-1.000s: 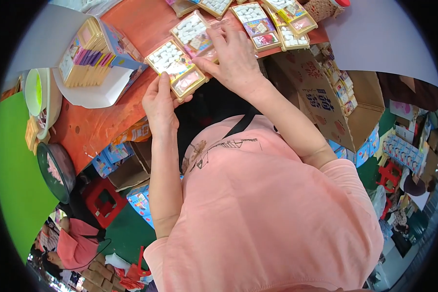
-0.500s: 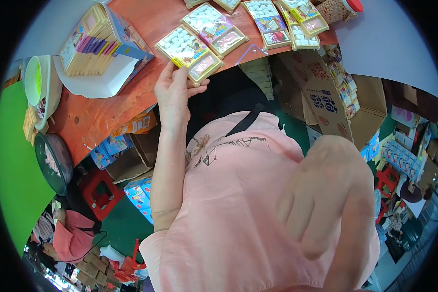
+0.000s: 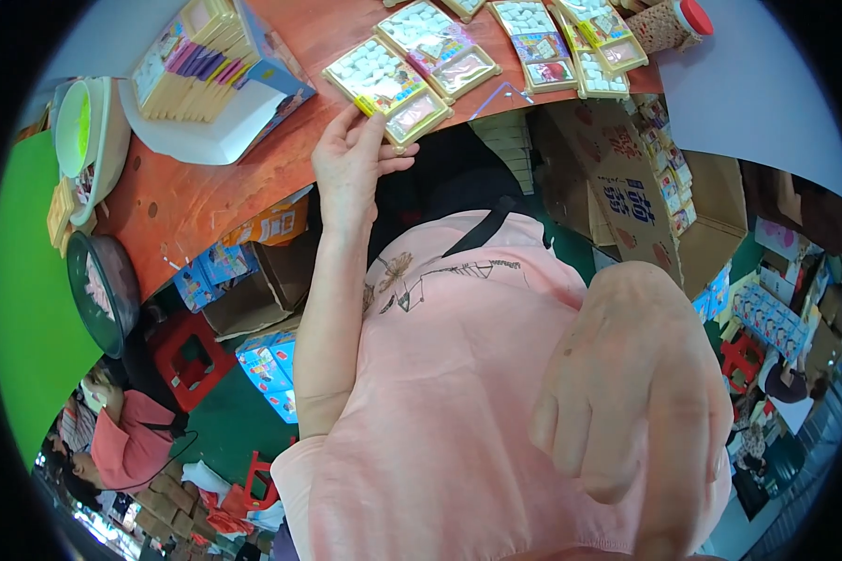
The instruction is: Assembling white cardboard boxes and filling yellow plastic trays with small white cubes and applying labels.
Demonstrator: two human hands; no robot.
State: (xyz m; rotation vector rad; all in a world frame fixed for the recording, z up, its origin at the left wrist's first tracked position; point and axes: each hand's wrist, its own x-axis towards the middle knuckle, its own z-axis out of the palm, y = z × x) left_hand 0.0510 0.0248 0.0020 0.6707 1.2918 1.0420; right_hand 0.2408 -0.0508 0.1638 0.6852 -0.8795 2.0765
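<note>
My left hand (image 3: 349, 168) grips the near end of a packaged beige tray (image 3: 416, 117) at the table's front edge, thumb on top and fingers partly underneath. The tray has small white pieces (image 3: 370, 73) in one part and a pinkish compartment in the other. Against it lies a similar packaged tray (image 3: 430, 37). Close to the camera, my right hand (image 3: 617, 374) is raised in front of my pink shirt. Its index finger stretches down past the lower edge and the other visible fingers bend loosely; nothing shows in it. Its thumb is hidden.
On the orange table (image 3: 187, 201) stands an open box (image 3: 281, 70) packed with upright trays. More trays (image 3: 538, 42) and a red-lidded jar (image 3: 669, 23) are at the far right. Bowls (image 3: 103, 290) sit at the left edge. A cardboard box (image 3: 599, 168) with small packs stands below right.
The table and its contents shift slightly right and up in view. My left hand keeps its hold on the tray. My right hand stays raised near the camera, its fingers slightly shifted.
</note>
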